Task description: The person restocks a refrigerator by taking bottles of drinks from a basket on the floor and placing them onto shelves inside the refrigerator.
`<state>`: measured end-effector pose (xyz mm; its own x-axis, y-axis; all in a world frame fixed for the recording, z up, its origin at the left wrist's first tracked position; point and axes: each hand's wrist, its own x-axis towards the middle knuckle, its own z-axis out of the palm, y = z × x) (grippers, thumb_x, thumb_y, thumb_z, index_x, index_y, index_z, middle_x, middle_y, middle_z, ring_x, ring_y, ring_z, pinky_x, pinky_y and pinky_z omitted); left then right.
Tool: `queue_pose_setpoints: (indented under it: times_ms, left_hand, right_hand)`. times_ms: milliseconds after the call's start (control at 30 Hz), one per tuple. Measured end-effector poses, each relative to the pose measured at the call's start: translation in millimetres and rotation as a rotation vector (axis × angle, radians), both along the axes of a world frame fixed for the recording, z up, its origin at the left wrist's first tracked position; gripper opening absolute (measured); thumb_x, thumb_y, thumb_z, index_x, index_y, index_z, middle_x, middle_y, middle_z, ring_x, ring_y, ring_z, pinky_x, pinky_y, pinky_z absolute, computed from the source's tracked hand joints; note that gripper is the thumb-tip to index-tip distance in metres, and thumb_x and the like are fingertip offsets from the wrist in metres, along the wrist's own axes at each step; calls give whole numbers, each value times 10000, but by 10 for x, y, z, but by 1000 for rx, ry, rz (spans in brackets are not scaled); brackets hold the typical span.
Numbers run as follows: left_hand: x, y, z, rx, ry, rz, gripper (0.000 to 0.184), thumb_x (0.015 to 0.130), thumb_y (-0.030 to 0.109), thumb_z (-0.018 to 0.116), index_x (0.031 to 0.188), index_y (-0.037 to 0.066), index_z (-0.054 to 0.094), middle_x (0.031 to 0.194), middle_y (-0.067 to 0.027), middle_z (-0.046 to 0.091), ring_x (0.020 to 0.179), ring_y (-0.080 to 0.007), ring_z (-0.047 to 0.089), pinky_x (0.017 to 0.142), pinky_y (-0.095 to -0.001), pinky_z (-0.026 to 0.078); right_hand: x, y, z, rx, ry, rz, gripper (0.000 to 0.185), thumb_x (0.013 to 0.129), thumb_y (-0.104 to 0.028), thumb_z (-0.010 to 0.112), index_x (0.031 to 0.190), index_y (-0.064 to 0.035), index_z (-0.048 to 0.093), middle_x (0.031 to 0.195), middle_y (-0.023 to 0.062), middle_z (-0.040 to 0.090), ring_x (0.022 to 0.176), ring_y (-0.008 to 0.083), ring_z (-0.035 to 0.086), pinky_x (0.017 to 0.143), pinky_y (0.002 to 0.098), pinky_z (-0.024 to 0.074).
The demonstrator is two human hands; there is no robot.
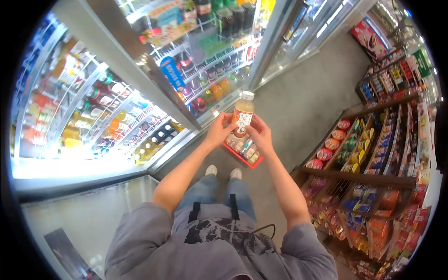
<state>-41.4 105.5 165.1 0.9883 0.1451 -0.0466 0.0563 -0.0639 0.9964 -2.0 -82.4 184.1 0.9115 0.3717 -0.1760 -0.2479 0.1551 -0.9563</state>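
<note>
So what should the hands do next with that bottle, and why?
Probably lower the bottle into the red basket: the left hand and right hand both hold it upright, and the basket, already holding other goods, shows just beyond them, lower down.

Reference point: bottle (243,116). Both flanks of the bottle obstructed by the left hand (219,131) and right hand (261,135); cap (247,95) exposed at the top, with approach room from above. Below the bottle: red basket (252,164), blocking straight descent. Ahead-right of the bottle: open floor (298,88), broad passage. Farther right of the bottle: snack rack (373,176), limiting sideways travel. Left of the bottle: upright cooler frame (126,60), dividing access to lit shelves (95,112).
</note>
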Motion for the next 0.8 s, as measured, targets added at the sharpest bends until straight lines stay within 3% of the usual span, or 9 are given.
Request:
queue_pose_setpoints:
  times_ms: [167, 433, 533, 600, 667, 700, 800]
  left_hand:
    - [-204, 102, 731, 27, -152, 82, 489, 872, 171, 731, 1259, 14, 477, 1168, -122, 627, 1115, -204, 604, 939, -359, 512]
    - [-740, 332, 1646, -33, -342, 243, 504, 864, 87, 726, 1283, 37, 451, 1186, -107, 605, 1129, -195, 597, 953, -350, 523]
    - [-934, 568, 1915, 28, -394, 272, 488, 869, 65, 712, 1277, 26, 447, 1174, -104, 597, 1147, -190, 580, 970, -355, 523]
    - [-1052, 734, 2048, -23, -437, 271, 503, 877, 49, 699, 1298, 29, 425, 1203, -104, 562, 1186, -183, 544, 985, -347, 499]
    - [-1199, 879, 2203, 27, -421, 329, 501, 879, 53, 697, 1300, 27, 426, 1204, -107, 567, 1188, -187, 543, 988, -353, 499]
    - [-1224, 957, 2281, 40, -432, 351, 498, 881, 55, 696, 1300, 26, 427, 1204, -109, 570, 1188, -189, 544, 987, -354, 500]
    - [-1275, 1160, 2457, 104, -454, 397, 482, 889, 55, 682, 1297, 23, 428, 1192, -107, 573, 1162, -189, 557, 972, -351, 507]
  right_hand:
    - [-7, 89, 745, -181, -347, 83, 539, 896, 1, 639, 1411, -21, 482, 1280, 143, 613, 1139, 178, 598, 946, 329, 528]
    - [-250, 463, 1800, -52, -605, 302, 567, 900, 28, 624, 1434, 1, 433, 1324, 152, 581, 1225, 198, 555, 963, 326, 529]
    - [-367, 714, 1978, 14, -744, 296, 584, 908, 11, 623, 1454, -51, 426, 1351, 146, 578, 1174, 194, 590, 956, 325, 524]
    - [-437, 902, 2052, 6, -730, 340, 580, 913, -2, 623, 1454, -43, 419, 1359, 151, 572, 1176, 196, 587, 959, 330, 523]
    - [-475, 1161, 2111, 174, -806, 334, 585, 910, -6, 629, 1455, -40, 417, 1350, 156, 579, 1156, 204, 602, 945, 320, 524]
    - [-485, 1242, 2169, 75, -816, 340, 590, 910, -21, 638, 1456, -38, 417, 1349, 167, 580, 1131, 238, 630, 914, 316, 530]
    - [-518, 1546, 2354, 163, -935, 332, 591, 909, -43, 647, 1454, -34, 420, 1332, 172, 595, 1104, 256, 654, 871, 306, 538]
